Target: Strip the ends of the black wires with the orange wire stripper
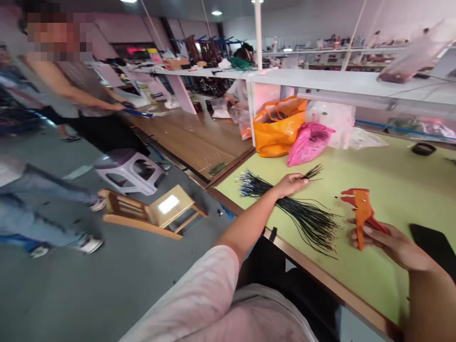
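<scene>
My left hand (290,185) reaches across a large bundle of thin black wires (309,218) lying on the yellow-green table top. Its fingers are closed on a small bunch of black wires (314,172), whose ends poke out beyond the thumb. The big bundle has bluish-silver tips at its far left end and fans out loosely toward the right. In my right hand (384,240) is an orange-red wire stripper (361,213), gripped by its handles with the jaws pointing up and away from me. The stripper is apart from the wires.
Behind the wires stand an orange bag (274,130) and a pink plastic bag (309,142). A black phone-like slab (432,244) and a roll of black tape (423,149) lie to the right. Leftward are a wooden chair (171,204), a plastic stool (131,171) and a standing person (78,85).
</scene>
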`<state>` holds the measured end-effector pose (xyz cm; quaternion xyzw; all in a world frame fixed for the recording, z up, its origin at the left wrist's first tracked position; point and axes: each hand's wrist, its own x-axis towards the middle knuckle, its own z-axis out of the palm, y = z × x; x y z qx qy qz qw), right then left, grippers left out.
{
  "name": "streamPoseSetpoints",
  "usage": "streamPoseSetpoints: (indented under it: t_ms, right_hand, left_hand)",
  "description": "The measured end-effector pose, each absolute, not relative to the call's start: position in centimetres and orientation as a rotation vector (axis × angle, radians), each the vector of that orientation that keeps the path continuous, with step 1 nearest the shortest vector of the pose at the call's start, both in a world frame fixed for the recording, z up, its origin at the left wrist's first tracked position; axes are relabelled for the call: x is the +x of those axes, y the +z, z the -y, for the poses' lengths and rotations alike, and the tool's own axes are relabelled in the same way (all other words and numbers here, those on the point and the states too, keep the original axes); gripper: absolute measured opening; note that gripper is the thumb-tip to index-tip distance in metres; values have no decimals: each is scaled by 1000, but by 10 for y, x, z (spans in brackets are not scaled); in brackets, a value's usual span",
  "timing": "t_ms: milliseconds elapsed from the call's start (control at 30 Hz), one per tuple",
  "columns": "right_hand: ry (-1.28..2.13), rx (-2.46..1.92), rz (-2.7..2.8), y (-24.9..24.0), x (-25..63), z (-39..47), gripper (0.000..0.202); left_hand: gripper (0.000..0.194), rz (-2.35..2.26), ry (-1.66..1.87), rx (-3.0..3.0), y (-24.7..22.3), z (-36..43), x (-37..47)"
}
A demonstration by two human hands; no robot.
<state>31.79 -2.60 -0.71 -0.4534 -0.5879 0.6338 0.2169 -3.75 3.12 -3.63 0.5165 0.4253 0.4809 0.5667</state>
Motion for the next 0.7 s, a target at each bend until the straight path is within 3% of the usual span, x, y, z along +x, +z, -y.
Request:
streamPoseSetpoints:
  t_ms: [167, 400, 600, 700]
  right_hand:
    - [1701, -1257, 1535, -13, 313, 23, 30]
    - [1601, -1290, 1436, -12, 299, 27, 38]
    - [1603, -1245, 1402, -23, 296, 21, 47]
    - [1572, -1239, 1400, -23, 290, 23, 49]
  left_hand:
    - [42, -1057, 988, 1553, -33, -34, -39]
    - [10, -1225, 756, 1925, -14, -36, -28]
    - [10, -1297, 674, 1948, -13, -43, -20]
    - [21, -1288, 808, 1936, -18, -40, -17]
